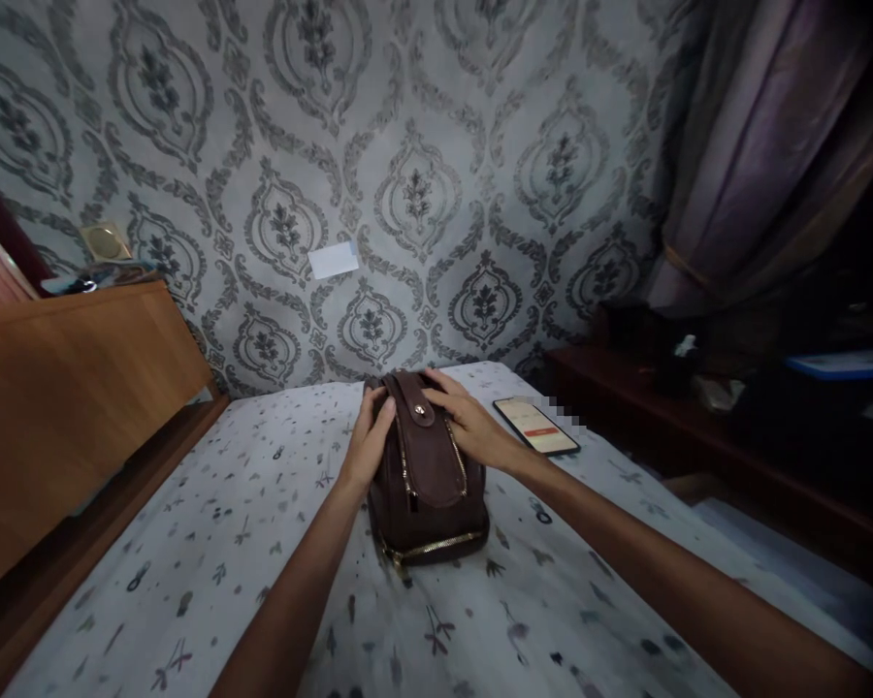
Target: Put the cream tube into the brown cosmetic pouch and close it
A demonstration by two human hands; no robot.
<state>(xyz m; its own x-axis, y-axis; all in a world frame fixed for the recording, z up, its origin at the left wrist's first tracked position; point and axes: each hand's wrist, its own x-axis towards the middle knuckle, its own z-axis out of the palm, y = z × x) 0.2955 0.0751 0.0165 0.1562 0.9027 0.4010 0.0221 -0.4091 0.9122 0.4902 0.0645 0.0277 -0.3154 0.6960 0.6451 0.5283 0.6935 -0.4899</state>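
A dark brown leather bag [436,475] lies on the patterned bedsheet in front of me. It has gold zips along its front pocket and lower edge, and a snap-buttoned strap [416,402] near its far end. My left hand [368,436] grips the bag's left side, thumb on top and fingers partly hidden behind it. On the other side, my right hand [472,422] holds the upper right part, its fingers bent over the top close to the strap. The front pocket's zip pull hangs at the lower left of the flap.
A lit phone [536,427] lies on the bedsheet [262,543] to the right of the bag. At left stands a wooden panel [80,388]. A dark red ledge [626,388] with small objects runs along the right, below a tied curtain [757,165]. Patterned wallpaper rises behind.
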